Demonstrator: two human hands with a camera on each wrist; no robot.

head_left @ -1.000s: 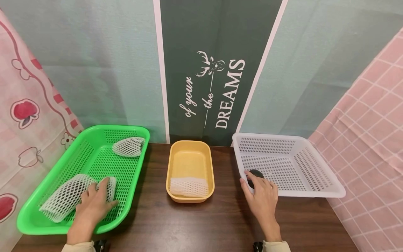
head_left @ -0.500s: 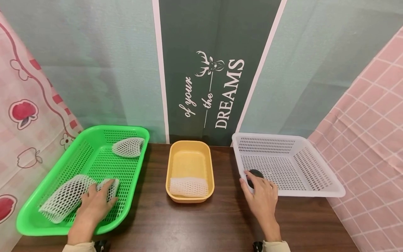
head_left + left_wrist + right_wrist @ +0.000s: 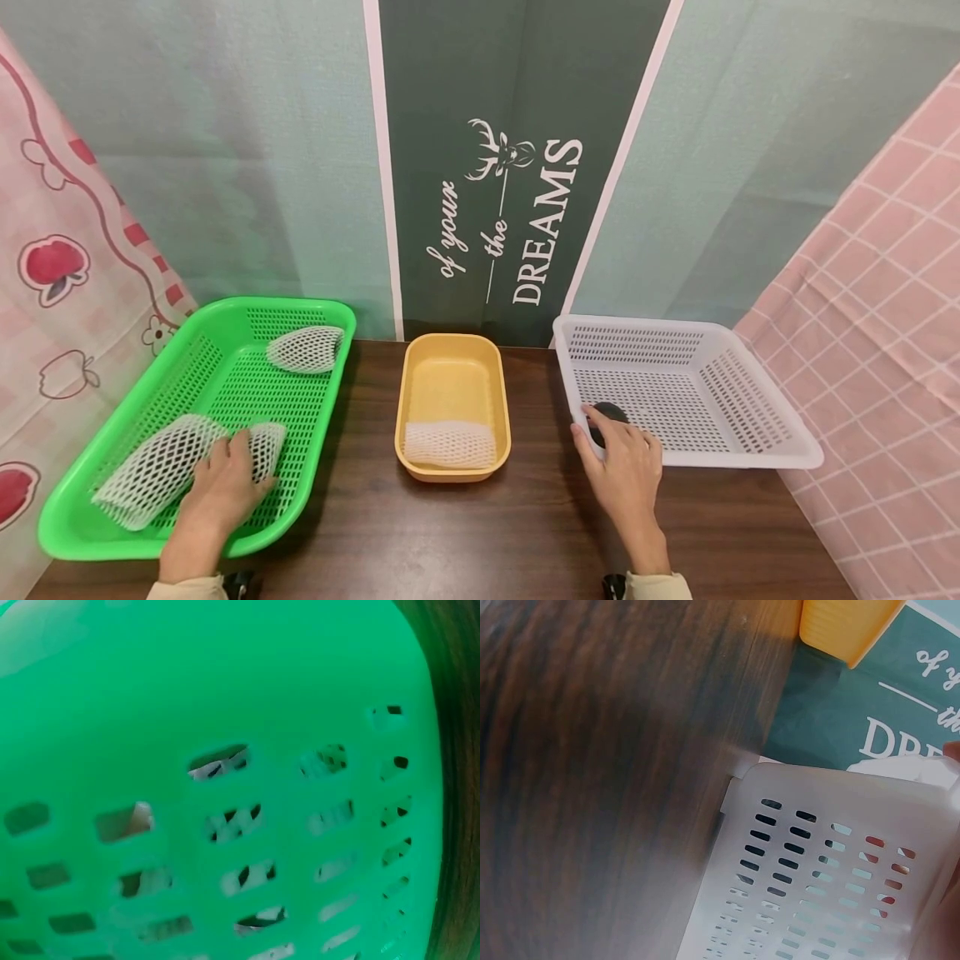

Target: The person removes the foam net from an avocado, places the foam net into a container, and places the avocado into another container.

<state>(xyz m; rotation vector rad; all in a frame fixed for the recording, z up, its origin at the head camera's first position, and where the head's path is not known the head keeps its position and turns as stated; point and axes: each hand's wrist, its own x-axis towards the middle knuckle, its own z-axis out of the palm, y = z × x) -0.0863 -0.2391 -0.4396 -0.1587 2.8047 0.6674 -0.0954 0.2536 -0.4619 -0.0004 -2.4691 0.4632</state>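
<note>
My left hand [image 3: 221,492] grips the small net [image 3: 268,445], lower left, maybe so it won't roll. My right hand [image 3: 628,471] is by the black thing [image 3: 613,410], lower right; I can't tell its grip.

The left hand [image 3: 222,492] has pulled back its fingers [image 3: 240,450], uncovering more foam net [image 3: 268,446]

White mesh sleeve [image 3: 267,446] and rounded black object [image 3: 613,411] are partly covered.
</note>
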